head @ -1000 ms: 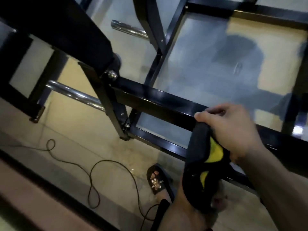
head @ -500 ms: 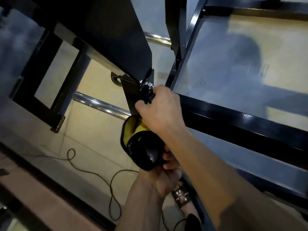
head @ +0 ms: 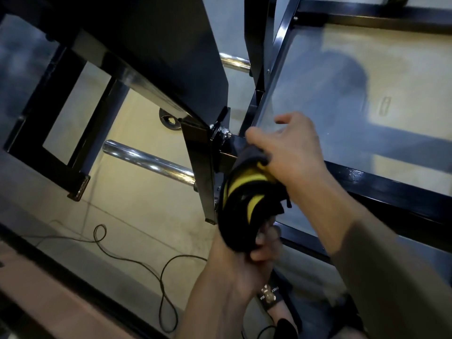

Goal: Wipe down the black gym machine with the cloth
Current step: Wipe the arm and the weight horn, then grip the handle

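The black gym machine (head: 381, 182) fills the view: a wide black pad at upper left, a bolted bracket in the middle, a long black bar running to the right. A black and yellow cloth (head: 247, 204) hangs over that bar just right of the bolt. My right hand (head: 291, 155) presses the cloth's top end onto the bar, fingers curled over it. From below, my left hand (head: 247, 263) grips the cloth's lower end. The fingertips of both hands are partly hidden by the cloth.
A chrome rod (head: 149, 162) sticks out left of the bracket, and another shows behind the pad. A black cable (head: 137, 260) loops over the pale floor at lower left. My sandalled foot (head: 271, 297) stands under the bar.
The cloth and both hands have slid a little to the right along the bar, away from the bolt. The view has come closer to the bracket.
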The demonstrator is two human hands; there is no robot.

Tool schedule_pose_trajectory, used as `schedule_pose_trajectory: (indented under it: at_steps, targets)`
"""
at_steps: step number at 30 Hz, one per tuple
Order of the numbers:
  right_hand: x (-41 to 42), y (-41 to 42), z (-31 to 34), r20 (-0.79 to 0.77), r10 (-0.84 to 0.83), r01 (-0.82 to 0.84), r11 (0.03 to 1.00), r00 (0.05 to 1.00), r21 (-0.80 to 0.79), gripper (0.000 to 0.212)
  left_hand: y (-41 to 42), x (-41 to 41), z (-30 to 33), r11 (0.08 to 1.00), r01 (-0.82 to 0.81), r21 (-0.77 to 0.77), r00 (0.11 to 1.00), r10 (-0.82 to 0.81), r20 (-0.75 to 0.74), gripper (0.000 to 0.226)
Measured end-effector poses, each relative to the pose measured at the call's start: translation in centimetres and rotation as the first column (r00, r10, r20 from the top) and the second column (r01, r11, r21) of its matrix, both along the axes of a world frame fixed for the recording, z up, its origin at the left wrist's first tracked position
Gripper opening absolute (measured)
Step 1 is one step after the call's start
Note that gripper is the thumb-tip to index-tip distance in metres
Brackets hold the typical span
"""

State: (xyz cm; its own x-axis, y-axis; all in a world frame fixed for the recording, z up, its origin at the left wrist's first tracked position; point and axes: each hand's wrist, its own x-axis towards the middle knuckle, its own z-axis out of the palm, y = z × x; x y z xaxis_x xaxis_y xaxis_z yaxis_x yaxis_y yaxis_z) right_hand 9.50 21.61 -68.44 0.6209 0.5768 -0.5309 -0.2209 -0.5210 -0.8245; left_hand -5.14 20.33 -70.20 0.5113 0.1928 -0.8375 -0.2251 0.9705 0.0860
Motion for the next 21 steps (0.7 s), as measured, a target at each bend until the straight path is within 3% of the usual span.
schedule_pose_trajectory:
  at_steps: [1, 3, 5, 6, 9, 12, 14, 16, 19, 21]
  targets:
    - [0.4, 0.5, -0.1, 0.026, -0.026, 0.027, 0.999, 0.999, -0.034, 0.038, 0.1, 0.5, 0.0, 1.000, -0.025, -0.003, 1.000, 0.025, 0.010, 0.043]
    - [0.1, 1.9, -0.2, 0.058, 0.010, -0.005, 0.997, 0.998, -0.081, 0.037, 0.5, 1.2, 1.2, 0.998, -0.051, 0.048, 0.998, 0.050, 0.032, 0.025]
    - [-1.2, 3.1, -0.6, 0.006, 0.136, -0.136, 0.990, 0.991, -0.045, 0.029, 0.4, 1.0, 1.9, 0.987, -0.115, 0.110, 0.993, 0.115, 0.006, 0.005]
    - [-2.0, 3.1, -0.8, -0.059, 0.178, -0.179, 0.984, 0.982, -0.006, 0.025, 0.2, 0.6, 2.4, 0.981, -0.142, 0.132, 0.987, 0.150, -0.056, 0.006]
    - [-2.8, 1.1, -0.4, -0.346, 0.086, -0.072, 0.996, 0.934, 0.051, 0.043, -0.3, -1.6, 3.1, 0.959, -0.080, 0.273, 0.942, 0.163, -0.294, 0.028]
    - [-1.8, -3.0, -0.3, -0.525, 0.016, -0.013, 1.000, 0.851, 0.010, 0.047, 0.0, -3.7, 3.9, 0.883, 0.084, 0.462, 0.896, 0.136, -0.423, 0.052]
    - [-1.3, -6.0, 0.4, -0.610, 0.168, -0.194, 0.981, 0.775, 0.024, 0.058, -0.3, -4.8, 5.2, 0.872, 0.210, 0.443, 0.883, 0.025, -0.469, 0.085]
    - [-1.2, -8.5, 1.2, -0.688, 0.246, -0.313, 0.949, 0.683, 0.028, 0.066, -1.0, -5.5, 6.3, 0.888, 0.255, 0.383, 0.915, -0.093, -0.393, 0.098]
    - [-1.2, -11.8, 2.3, -0.792, 0.215, -0.309, 0.950, 0.572, 0.035, 0.079, -1.6, -5.6, 7.8, 0.904, 0.333, 0.270, 0.908, -0.230, -0.350, 0.105]
    - [-1.1, -13.4, 4.2, -0.803, 0.236, -0.267, 0.958, 0.547, 0.100, 0.082, -2.0, -5.6, 9.3, 0.890, 0.367, 0.272, 0.892, -0.253, -0.376, 0.111]
